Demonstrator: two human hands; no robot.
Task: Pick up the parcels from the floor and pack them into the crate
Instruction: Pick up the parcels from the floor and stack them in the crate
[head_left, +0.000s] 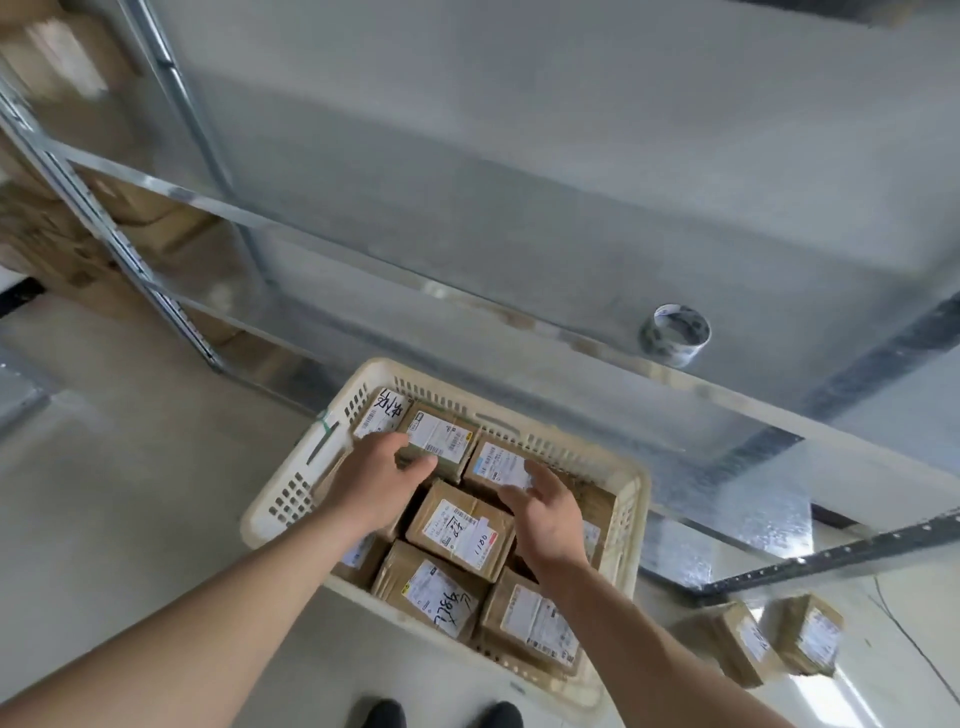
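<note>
A galvanised metal shelf rack stands behind the cream plastic crate, nearly full of taped cardboard parcels. Two more parcels wait on the floor, right. They look light, stiff and best gripped across opposite edges. The left hand pinches a labelled parcel; the right hand hovers, fingers spread. One label reads "1100".

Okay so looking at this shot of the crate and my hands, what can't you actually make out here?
Head view only:
- Crate floor and lower layers: covered by the top parcels.
- Label print on the middle parcel: too small and blurred to read.
- Whether the left hand grips the far parcel: fingers blurred.
- Right hand: palm side hidden.
- Two floor parcels: blurred near the edge.
</note>
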